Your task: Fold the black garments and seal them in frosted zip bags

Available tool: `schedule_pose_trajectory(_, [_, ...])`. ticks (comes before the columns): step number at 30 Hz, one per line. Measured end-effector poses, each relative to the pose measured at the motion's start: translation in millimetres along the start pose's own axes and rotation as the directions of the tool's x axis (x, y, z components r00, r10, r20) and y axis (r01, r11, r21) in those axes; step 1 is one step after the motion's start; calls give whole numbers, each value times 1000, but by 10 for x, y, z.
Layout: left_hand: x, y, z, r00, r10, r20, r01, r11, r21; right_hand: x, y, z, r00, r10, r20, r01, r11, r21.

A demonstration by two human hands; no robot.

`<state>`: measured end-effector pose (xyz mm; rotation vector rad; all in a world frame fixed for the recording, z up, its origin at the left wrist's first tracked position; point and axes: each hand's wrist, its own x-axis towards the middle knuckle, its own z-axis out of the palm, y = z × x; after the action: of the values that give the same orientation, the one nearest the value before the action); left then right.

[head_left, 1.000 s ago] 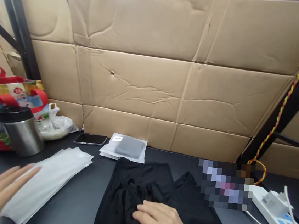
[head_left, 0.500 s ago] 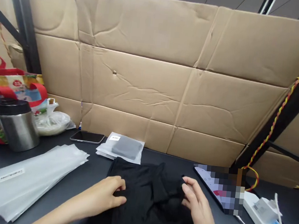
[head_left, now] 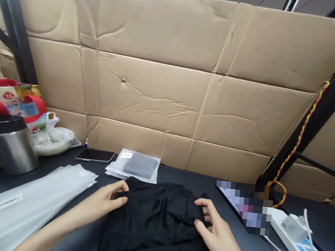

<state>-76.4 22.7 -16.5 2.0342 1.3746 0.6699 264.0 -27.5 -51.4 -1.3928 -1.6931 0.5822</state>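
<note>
Black fabric (head_left: 157, 224) lies bunched and creased on the dark table in front of me. At its upper left edge, my left hand (head_left: 113, 197) pinches the cloth between thumb and fingers. My right hand (head_left: 213, 222) grips the fabric's right edge, thumb below and fingers on top. Just behind the cloth are frosted plastic packets (head_left: 139, 165), the top one with something dark inside and a small label. A fanned stack of flat frosted bags (head_left: 33, 203) with a printed label rests to the left of my left forearm.
A phone (head_left: 95, 155), a steel flask (head_left: 12, 149), a tied plastic bag (head_left: 54, 139) and a colourful carrier bag (head_left: 14, 99) stand at the left. At right are a blurred-out screen (head_left: 243, 205) and a white power strip (head_left: 301, 247) with cables. Cardboard (head_left: 152, 96) walls the back.
My left hand has moved left and up to the cloth's corner. My right hand has closed on the right edge. The fabric is spread wider, and the view has shifted slightly.
</note>
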Motion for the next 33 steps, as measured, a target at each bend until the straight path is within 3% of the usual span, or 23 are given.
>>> schedule_pose_trajectory(4, [-23,-144,99,999,-44,4,44,998,36,-21,-110,48,968,-211,-132,149,917,-369])
schedule_pose_trajectory(9, [-26,-150,147,999,-46,29,44,997,61,117,-285,303,943,-331,25,290,785,-547])
schedule_pose_trajectory(11, [-28,-149,140,998,-33,54,29,998,60,171,-267,337,946,-320,47,293,787,-542])
schedule_pose_trajectory(13, [-33,-168,115,997,-21,76,17,998,56,206,-207,254,956,-293,29,273,846,-458])
schedule_pose_trajectory(17, [-52,-251,21,998,-24,58,21,999,47,183,14,-208,986,-110,-129,58,934,-353])
schedule_pose_trajectory(19, [-68,-275,-24,999,-31,37,30,999,40,143,145,-454,990,14,-143,-74,901,-427])
schedule_pose_trajectory(21, [-84,-270,-56,999,-37,21,37,999,28,122,238,-608,988,58,-140,-122,854,-506])
schedule_pose_trajectory(24, [-99,-228,-66,999,-40,-3,40,999,14,180,242,-596,991,-54,-125,-20,850,-527])
schedule_pose_trajectory(27, [-92,-197,-39,999,-22,-42,21,999,-40,324,143,-387,981,-191,21,177,856,-486])
schedule_pose_trajectory(30, [-89,-165,-29,996,-13,-88,2,992,-124,437,71,-221,965,-226,130,261,836,-483])
schedule_pose_trajectory(33, [-161,-91,-96,992,-17,-125,-5,984,-178,421,3,-282,958,-232,169,284,848,-448])
